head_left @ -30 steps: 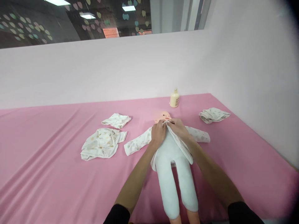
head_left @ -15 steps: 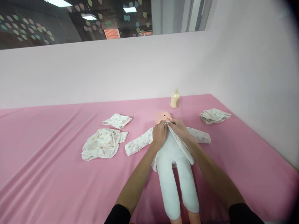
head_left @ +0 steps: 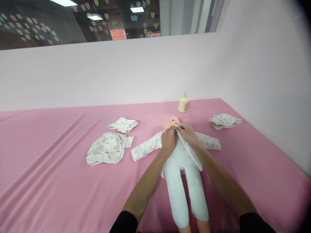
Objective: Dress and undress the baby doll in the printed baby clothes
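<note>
Doll on its back on the pink sheet, nearer the 6 o'clock edge. Long axis runs from just short of 12 down to between 5 and 6; head points away from the wearer, legs toward the wearer, slightly parted. Patterned white shirt on both arms; one sleeve points to 8, the other between 3 and 4. Front gapes below the neck, its loose flap slanting from the hands toward 5, pale torso bare.

Left hand and right hand meet at the neckline, just below the chin. Both grips closed, each pinching shirt cloth; exact fingertip placement too small to tell.

Farther out, taking the chest as clock centre: cream pump bottle upright at 12, beyond the head; folded cloth at 2; crumpled garment at 9; smaller patterned cloth between 9 and 10. White wall past the sheet at 12.
</note>
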Demonstrator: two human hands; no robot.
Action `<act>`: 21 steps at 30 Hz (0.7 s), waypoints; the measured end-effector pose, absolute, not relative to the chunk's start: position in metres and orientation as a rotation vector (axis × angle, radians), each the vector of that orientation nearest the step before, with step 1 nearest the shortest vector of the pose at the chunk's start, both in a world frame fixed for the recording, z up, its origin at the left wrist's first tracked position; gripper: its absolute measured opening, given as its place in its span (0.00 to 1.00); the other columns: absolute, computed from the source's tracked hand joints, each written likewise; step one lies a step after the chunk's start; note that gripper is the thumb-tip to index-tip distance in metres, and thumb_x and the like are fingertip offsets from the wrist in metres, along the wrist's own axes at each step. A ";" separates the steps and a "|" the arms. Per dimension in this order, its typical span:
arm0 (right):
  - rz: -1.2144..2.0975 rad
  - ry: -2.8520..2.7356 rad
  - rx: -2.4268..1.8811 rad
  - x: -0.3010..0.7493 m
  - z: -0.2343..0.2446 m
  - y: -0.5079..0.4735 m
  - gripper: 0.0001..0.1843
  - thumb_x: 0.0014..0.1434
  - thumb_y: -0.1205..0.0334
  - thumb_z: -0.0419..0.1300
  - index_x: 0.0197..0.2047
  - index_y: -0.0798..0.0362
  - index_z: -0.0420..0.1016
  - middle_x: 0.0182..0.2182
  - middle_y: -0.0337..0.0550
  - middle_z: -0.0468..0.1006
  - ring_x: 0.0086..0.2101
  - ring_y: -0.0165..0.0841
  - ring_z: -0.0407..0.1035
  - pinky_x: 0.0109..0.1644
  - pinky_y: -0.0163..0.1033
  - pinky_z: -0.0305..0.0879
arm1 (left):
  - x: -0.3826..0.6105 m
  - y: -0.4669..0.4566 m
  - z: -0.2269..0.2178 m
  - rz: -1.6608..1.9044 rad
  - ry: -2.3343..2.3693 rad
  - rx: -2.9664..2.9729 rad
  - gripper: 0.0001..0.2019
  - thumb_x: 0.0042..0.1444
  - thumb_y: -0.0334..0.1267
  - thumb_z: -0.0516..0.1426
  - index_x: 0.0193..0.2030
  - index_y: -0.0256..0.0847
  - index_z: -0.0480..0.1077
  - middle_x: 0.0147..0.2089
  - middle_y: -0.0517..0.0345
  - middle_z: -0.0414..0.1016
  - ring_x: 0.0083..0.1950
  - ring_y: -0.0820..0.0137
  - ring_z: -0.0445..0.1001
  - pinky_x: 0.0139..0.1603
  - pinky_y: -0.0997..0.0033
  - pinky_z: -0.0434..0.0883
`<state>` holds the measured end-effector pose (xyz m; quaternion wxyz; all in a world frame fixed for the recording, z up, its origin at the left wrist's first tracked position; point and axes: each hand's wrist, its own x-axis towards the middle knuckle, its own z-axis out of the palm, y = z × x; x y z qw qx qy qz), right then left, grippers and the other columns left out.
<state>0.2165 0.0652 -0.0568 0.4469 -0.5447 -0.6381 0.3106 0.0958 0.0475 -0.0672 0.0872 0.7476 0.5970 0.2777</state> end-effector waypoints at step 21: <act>0.476 -1.838 -1.400 0.209 -0.042 0.043 0.16 0.65 0.58 0.49 0.30 0.50 0.73 0.32 0.44 0.78 0.38 0.37 0.72 0.47 0.40 0.64 | 0.095 0.053 -0.077 1.017 1.683 2.134 0.08 0.66 0.36 0.46 0.44 0.40 0.64 0.39 0.50 0.78 0.38 0.62 0.76 0.34 0.68 0.60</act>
